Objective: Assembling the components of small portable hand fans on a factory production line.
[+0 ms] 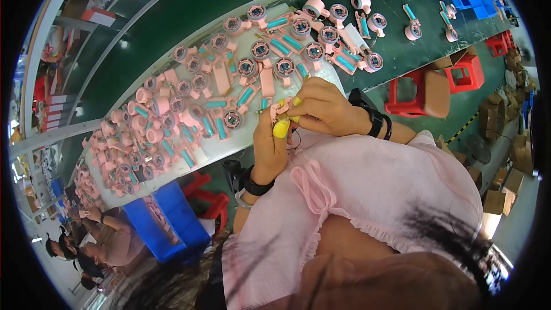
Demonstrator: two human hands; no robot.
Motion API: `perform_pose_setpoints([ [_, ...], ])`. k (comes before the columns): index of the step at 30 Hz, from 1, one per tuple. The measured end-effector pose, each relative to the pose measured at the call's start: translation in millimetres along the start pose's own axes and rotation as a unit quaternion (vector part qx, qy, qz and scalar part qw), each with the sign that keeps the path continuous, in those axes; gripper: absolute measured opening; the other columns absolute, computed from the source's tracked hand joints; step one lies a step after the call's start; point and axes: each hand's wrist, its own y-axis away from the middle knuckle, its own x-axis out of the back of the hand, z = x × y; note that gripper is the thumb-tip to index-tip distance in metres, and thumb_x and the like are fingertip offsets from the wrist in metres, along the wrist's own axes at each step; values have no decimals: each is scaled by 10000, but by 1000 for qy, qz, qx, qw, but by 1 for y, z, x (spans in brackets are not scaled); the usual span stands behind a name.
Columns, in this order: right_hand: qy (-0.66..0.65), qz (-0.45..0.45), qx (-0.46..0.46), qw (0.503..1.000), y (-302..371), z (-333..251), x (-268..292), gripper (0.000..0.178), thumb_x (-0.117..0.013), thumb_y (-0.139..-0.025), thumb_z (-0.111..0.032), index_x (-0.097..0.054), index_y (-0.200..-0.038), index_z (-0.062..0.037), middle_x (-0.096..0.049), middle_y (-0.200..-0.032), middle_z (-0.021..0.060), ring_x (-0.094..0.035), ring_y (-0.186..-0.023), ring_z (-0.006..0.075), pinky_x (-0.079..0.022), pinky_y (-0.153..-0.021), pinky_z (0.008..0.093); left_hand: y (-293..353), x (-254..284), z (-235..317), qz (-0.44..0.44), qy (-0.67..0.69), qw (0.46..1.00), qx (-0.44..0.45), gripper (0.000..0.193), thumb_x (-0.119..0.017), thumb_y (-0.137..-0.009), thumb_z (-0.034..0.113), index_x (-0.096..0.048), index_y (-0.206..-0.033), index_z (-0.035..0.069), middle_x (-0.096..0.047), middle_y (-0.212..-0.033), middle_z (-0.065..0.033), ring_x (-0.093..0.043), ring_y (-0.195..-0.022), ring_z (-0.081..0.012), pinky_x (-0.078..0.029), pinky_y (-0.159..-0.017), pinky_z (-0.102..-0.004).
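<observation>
At the centre of the head view, both hands are meeting over the near edge of a white work board (229, 148). The left hand (270, 146), coming up from six o'clock, is wearing a glossy yellow rubber cot (281, 129) on one fingertip and is closing around a small pink plastic part (280, 109). The right hand (324, 108), entering from three o'clock, is pinching the same part from above, so the part is sitting between the two sets of fingertips, at twelve o'clock of the left palm. From nine to one o'clock, a heap of pink plastic pieces (166, 120) is lying scattered, round-headed, with smooth teal inserts and dark circular centres. A red plastic stool (416, 95) is standing at three o'clock, a blue bin (166, 224) at seven.
</observation>
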Motion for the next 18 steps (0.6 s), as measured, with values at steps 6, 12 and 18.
perform_pose_setpoints([
  [6, -41, -13, 6, 999, 8, 23, 6, 234, -724, -686, -76, -661, -908, -116, -565, -873, 35, -537, -798, 238, -446, -706, 347, -8, -14, 3, 31, -83, 996, -5, 229, -421, -984, 166, -494, -1117, -6, -584, -741, -62, -528, -555, -114, -408, -491, -247],
  [12, -81, -2, 15, 997, 3, 38, 8, 229, -716, -684, -63, -652, -897, -116, -554, -858, 38, -522, -792, 242, -435, -699, 347, -14, -19, 3, 40, -100, 994, 5, 230, -401, -994, 137, -496, -1146, -8, -558, -749, -49, -523, -561, -98, -402, -479, -231],
  [18, -92, -29, 38, 995, -8, 46, 15, 206, -701, -677, -53, -633, -862, -115, -525, -820, 37, -513, -772, 232, -419, -694, 339, -19, -15, 8, 23, -47, 996, 76, 256, -465, -966, 124, -485, -1189, 1, -585, -777, -51, -541, -642, -106, -437, -553, -244],
])
